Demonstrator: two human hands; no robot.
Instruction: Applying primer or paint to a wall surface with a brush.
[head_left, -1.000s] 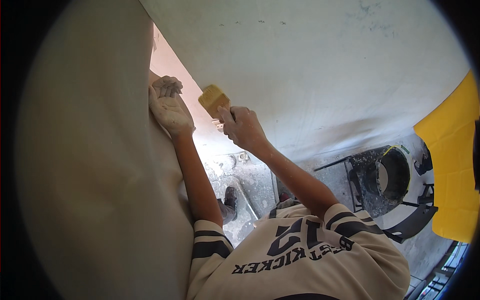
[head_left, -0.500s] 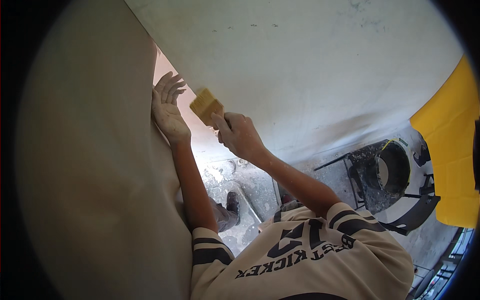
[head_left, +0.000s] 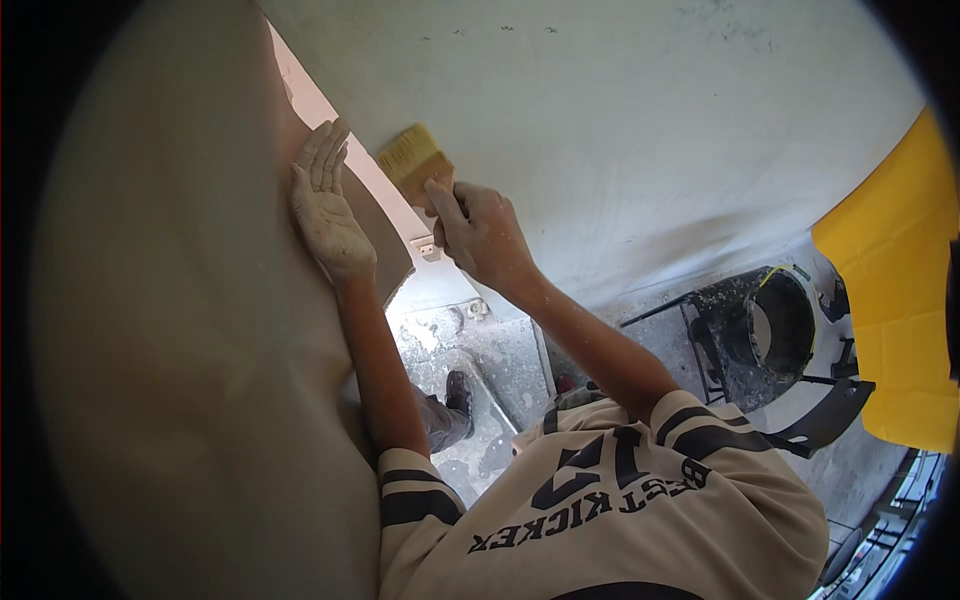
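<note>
Brush (head_left: 415, 160) has risen, its handle in the right hand's (head_left: 485, 235) grip.

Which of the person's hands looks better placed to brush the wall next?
Probably the right hand: it grips the brush, whose bristles sit at the pale wall. The left hand lies flat and open on the beige surface, holding nothing.

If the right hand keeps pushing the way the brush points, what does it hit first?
Most likely the pale wall: the right hand aims the brush up at it, bristles at or near its surface. Depth is unclear.
</note>
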